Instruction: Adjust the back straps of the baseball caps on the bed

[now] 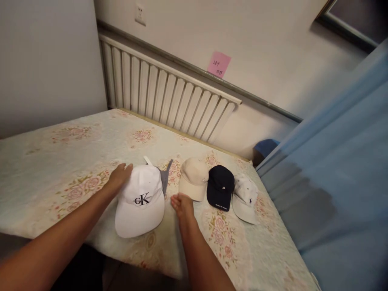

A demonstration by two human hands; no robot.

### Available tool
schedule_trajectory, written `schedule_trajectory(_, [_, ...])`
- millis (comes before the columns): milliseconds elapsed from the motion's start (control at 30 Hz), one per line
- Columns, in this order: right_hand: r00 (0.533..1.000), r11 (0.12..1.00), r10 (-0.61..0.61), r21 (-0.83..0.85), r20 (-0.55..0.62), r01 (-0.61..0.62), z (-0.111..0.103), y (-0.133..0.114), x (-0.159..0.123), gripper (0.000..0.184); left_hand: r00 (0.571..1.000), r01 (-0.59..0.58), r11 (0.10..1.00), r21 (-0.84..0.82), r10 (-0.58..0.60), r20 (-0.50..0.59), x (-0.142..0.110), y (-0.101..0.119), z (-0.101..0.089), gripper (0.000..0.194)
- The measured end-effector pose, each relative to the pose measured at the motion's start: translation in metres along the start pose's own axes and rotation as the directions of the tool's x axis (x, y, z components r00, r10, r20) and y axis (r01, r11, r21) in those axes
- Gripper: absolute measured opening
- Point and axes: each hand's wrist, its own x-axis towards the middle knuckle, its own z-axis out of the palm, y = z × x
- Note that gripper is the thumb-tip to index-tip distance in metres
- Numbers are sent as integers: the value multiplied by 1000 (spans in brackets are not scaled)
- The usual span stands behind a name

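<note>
A white cap with a black CK logo (141,202) lies on the floral bed sheet (54,161), brim toward me. My left hand (120,176) rests against the cap's left side, fingers stretched along its crown. My right hand (182,205) lies flat on the sheet just right of the cap, fingers extended, holding nothing. A grey cap (165,178) peeks out from behind the white one. To the right sit a beige cap (194,178), a navy cap (220,186) and a white cap with a small dark emblem (246,196) in a row.
A white radiator (163,91) runs along the wall behind the bed. A pink note (218,64) is stuck above it, and a socket (140,14) sits higher left. A blue curtain (339,169) hangs at the right, close to the bed's edge.
</note>
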Motion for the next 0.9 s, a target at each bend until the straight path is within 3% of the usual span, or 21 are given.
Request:
schedule_trajectory(67, [997, 999, 27, 23, -72, -26, -32, 10, -5, 9, 1000, -3, 1000, 25, 3, -1, -17, -11, 6, 60])
schedule_trajectory(133, [991, 998, 30, 56, -131, -23, -58, 11, -8, 7, 994, -89, 994, 68, 93, -63, -40, -19, 10, 68])
schedule_trajectory(167, [987, 997, 25, 72, -156, -14, -67, 8, -7, 7, 984, -124, 989, 80, 133, -115, -51, -22, 11, 73])
schedule_trajectory(233, [980, 995, 8, 101, -200, 13, -76, -1, -1, 8, 979, -85, 995, 52, 93, -182, -73, -25, 15, 84])
schedule_trajectory(333, [971, 989, -13, 140, -237, 48, -74, -16, 14, 9, 986, 17, 1000, 5, -16, -165, -92, -27, 24, 98])
schedule_trajectory(433, [970, 981, -49, 172, -239, 92, -66, -24, 28, 10, 993, -28, 1000, 13, 29, -115, -96, -24, 30, 99])
schedule_trajectory(667, [962, 963, -155, 184, -225, 198, -63, -22, 45, 14, 988, -153, 988, 14, 153, -2, -85, -14, 28, 73])
schedule_trajectory(767, [960, 961, -177, 172, -216, 216, -66, -19, 50, 12, 979, -205, 978, 23, 205, 7, -77, -16, 32, 56])
schedule_trajectory(900, [963, 960, -195, 165, -187, 226, -68, -16, 52, 14, 972, -237, 971, -32, 237, -9, -65, -10, 39, 51])
